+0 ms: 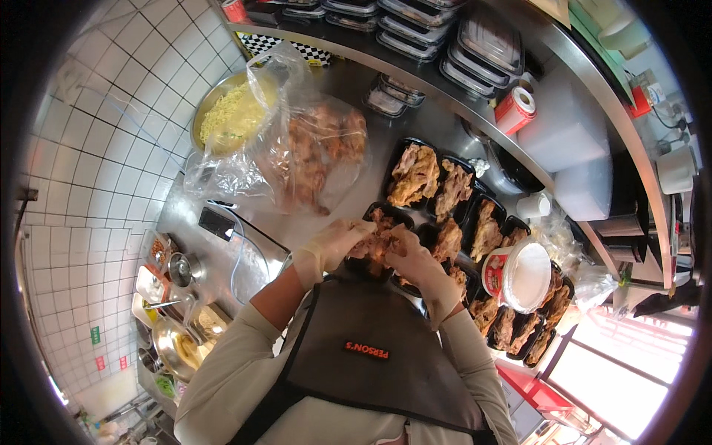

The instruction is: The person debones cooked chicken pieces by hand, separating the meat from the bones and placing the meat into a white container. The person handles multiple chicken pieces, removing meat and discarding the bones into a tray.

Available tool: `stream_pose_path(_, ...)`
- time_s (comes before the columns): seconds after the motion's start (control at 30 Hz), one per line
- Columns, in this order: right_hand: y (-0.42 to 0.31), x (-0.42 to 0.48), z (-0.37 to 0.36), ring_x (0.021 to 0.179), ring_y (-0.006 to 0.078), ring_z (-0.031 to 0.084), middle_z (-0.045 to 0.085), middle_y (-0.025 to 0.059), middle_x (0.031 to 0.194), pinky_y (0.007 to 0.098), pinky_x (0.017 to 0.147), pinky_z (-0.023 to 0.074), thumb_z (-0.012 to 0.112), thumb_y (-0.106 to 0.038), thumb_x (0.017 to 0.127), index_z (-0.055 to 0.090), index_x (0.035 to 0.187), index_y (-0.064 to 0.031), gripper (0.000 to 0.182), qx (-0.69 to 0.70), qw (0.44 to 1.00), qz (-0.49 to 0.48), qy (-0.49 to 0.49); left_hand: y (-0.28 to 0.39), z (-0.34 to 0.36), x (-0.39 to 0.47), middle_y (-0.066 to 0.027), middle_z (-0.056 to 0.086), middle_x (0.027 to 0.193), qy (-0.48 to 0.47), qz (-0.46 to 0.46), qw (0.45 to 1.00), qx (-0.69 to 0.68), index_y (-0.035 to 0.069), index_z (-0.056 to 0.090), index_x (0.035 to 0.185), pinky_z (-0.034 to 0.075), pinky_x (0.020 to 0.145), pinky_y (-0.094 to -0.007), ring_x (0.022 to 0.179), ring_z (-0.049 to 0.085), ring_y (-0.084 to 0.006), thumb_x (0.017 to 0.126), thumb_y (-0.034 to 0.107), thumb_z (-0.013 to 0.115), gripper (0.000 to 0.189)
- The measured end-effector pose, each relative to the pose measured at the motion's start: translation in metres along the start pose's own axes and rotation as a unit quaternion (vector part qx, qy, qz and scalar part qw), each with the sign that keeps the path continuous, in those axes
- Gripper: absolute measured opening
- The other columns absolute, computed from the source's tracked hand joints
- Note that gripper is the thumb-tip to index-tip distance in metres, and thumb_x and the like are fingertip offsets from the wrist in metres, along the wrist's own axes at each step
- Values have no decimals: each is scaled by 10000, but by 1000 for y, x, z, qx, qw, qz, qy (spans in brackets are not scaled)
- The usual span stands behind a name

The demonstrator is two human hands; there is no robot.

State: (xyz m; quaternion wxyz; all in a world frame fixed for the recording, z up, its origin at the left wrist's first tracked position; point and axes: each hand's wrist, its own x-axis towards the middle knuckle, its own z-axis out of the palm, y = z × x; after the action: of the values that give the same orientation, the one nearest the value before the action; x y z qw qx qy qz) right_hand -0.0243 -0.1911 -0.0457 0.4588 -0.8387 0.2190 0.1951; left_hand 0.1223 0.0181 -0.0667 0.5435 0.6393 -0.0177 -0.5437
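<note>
Both hands wear translucent gloves and meet over a black plastic tray (364,271) close to the apron. My left hand (334,245) grips one side of a piece of cooked meat (378,245); my right hand (409,253) has its fingers closed on the other side. More meat shows in a black tray just beyond. To the right, several black trays hold cooked meat pieces (414,175). Beyond my left hand, a clear plastic bag (350,183) holds large browned meat pieces (311,150), beside a metal bowl (194,119) of yellow noodles (225,114).
A white tub (528,275) stands over trays at the right. Lidded containers (411,30) are stacked on the metal shelf (345,47) across the back. A phone (217,223) with a cable lies left on the steel counter. Metal bowls (175,347) and condiments stand at lower left.
</note>
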Motion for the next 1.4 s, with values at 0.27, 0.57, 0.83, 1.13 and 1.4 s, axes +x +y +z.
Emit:
stream_pose_path(0.27,-18,-15,-10,1023,225,765,795,158,1198,364,893,599,814,-277,1056,635,1503,35,574,306,951,45,14,8,1,-24,-104,697,1454,-3,7,991,-131,29,605,1593,613,1083,-353,1184,722,-180,1224,471,519,582)
stream_pose_path(0.57,-16,-6,-6,998,249,754,783,163,1132,367,904,591,833,-265,1042,694,1436,15,503,180,982,27,56,16,8,-33,-150,566,1654,-74,105,959,-252,36,462,1706,574,1191,-411,1382,671,-248,1243,500,441,655)
stream_pose_path(0.83,-97,-38,-28,1192,459,736,726,264,1328,476,1033,603,782,-175,1022,654,1506,-90,507,15,975,-168,142,33,34,-39,-75,701,1418,-77,140,966,-204,56,553,1647,563,1073,-330,1234,668,-157,1230,510,487,620)
stream_pose_path(1.13,-69,-30,-24,1105,451,771,770,258,1228,478,947,613,742,-129,1055,649,1481,-134,436,72,955,-200,208,61,37,-60,-188,737,1401,23,392,859,328,16,565,1612,524,1149,-408,1349,676,-340,1239,400,471,544)
stream_pose_path(1.4,-73,-23,-1,848,164,761,776,98,1030,335,731,627,706,-191,1132,628,1436,-8,363,154,965,-115,176,34,61,-31,-159,734,1503,186,484,794,317,2,544,1614,556,1148,-416,1336,713,-372,1222,176,460,436)
